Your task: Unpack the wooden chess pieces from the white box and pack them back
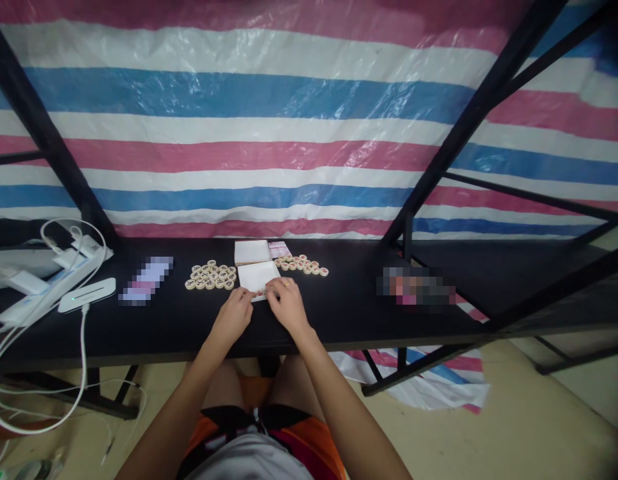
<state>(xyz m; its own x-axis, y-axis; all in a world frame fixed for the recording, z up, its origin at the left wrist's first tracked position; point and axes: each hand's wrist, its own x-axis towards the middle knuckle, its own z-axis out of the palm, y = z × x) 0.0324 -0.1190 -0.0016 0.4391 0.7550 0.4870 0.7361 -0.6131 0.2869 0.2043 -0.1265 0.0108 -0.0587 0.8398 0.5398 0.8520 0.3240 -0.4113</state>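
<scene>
An open white box lies on the black table in front of me, its lid part folded back behind it. Red-marked xiangqi pieces show at the near end of the box, between my fingertips. My left hand is at the box's near left corner, fingers bent and closed. At the near right corner, my right hand, with a ring, curls its fingers over the edge. What either hand pinches is hidden. Black-marked xiangqi pieces sit grouped left of the box; more red-marked pieces lie to its right.
A pink-and-white printed card lies behind the box. Left are a blurred phone-like item, a white device and a power strip with cables. A blurred item lies right. Black frame bars and a striped sheet stand behind.
</scene>
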